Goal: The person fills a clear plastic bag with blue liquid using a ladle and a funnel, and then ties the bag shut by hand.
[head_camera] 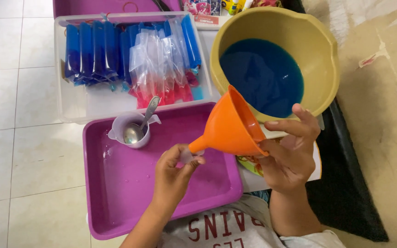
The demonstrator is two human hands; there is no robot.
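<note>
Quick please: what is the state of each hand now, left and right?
Left hand: closed, pinching a clear plastic bag at the spout of the orange funnel.
Right hand: closed, holding the orange funnel by its rim.

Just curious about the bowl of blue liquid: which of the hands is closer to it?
Right. The right hand holds the orange funnel's rim just below the bowl; the left hand pinches the funnel's spout over the purple tray, farther away.

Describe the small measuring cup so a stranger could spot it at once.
Start at the purple tray in front of the person. In its far left corner stands a pale lilac cup with a pouring spout. It alone holds a metal spoon, unlike the orange funnel nearby.
</note>
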